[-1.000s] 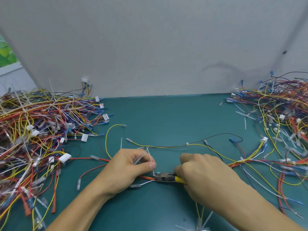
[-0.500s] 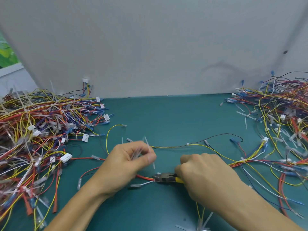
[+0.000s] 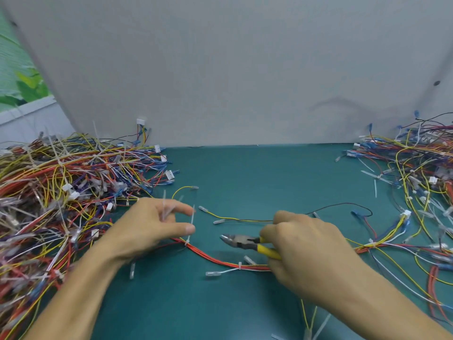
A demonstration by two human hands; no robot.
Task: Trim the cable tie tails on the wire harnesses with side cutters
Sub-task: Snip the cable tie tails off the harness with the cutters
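A wire harness (image 3: 215, 260) of red and yellow wires lies across the green mat between my hands. A white cable tie (image 3: 190, 229) on it stands upright with its tail uncut, just right of my left thumb. My left hand (image 3: 147, 228) holds thin clear cut tails (image 3: 166, 209) between its fingers, with the thumb stretched toward the upright tie. My right hand (image 3: 301, 251) grips the yellow-handled side cutters (image 3: 241, 241). Their jaws point left, a short way right of the tie. A second tie (image 3: 239, 265) on the harness looks trimmed.
A large heap of harnesses (image 3: 56, 200) with long tie tails fills the left side. Another heap (image 3: 416, 182) lies at the right. A grey wall (image 3: 232, 69) closes the back of the mat. Loose cut tails (image 3: 321, 325) lie near the front edge.
The cutters have pulled back to the right, away from the harness. My left hand has shifted left and loosened, and an uncut tie now stands free by the thumb.
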